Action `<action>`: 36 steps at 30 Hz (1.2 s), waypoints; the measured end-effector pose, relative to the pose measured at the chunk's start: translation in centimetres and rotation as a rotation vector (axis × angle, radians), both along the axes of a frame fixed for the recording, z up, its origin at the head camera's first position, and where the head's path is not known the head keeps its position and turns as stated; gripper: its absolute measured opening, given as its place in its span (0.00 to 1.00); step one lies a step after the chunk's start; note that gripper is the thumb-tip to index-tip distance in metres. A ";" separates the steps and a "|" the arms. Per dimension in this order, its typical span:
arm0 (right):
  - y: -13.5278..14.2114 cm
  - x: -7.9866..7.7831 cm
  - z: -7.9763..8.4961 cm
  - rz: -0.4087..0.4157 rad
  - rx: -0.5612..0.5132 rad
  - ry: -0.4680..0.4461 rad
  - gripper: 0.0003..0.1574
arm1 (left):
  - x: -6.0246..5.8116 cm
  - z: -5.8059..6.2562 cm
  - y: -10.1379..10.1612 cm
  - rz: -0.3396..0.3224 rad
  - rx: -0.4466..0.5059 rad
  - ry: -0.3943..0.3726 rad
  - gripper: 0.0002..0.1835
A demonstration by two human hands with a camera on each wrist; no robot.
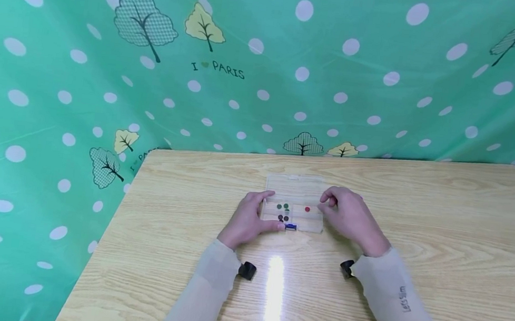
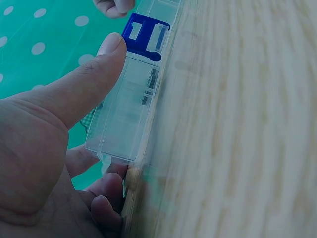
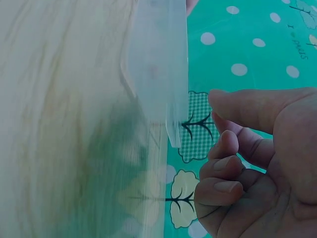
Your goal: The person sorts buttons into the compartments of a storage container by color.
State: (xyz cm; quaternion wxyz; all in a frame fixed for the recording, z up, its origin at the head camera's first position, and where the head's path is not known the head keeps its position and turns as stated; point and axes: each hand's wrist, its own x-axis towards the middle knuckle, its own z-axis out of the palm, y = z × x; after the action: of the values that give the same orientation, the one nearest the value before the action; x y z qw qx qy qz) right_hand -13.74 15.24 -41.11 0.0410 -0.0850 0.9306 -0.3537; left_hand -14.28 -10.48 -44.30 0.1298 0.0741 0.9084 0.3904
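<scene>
A clear plastic compartment box lies on the table with its transparent lid folded back. Green and dark small round pieces sit in its left part, and a red round piece in the right part. My left hand grips the box's left end, thumb against the front by the blue latch and fingers around the side. Over the right end hovers my right hand, its fingers curled and thumb and forefinger tips close together. Whether anything small is between those tips cannot be seen.
The wood-grain table extends around the box on all sides. Behind it and to the left hangs a green dotted cloth printed with trees. A bright light reflection lies on the tabletop between the forearms.
</scene>
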 end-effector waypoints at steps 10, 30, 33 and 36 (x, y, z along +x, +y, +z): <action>1.5 0.2 -0.3 -0.012 -0.019 0.005 0.04 | 0.0 -0.1 -0.1 0.002 0.009 -0.005 0.51; 3.8 0.9 0.0 -0.057 -0.051 -0.048 0.10 | 0.0 -0.1 0.0 0.004 0.014 -0.004 0.51; 4.2 1.1 -0.1 -0.066 -0.056 -0.048 0.09 | 0.0 -0.1 0.0 0.001 0.018 -0.006 0.51; 4.6 1.2 -0.2 -0.072 -0.070 -0.063 0.10 | 0.0 0.0 0.0 0.003 0.017 -0.006 0.51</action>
State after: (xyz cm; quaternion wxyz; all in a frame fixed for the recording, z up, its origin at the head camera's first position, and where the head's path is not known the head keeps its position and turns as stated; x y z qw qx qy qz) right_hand -12.52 19.89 -41.31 0.0548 -0.0418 0.9183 -0.3898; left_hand -14.25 -10.49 -44.33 0.1311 0.0726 0.9049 0.3983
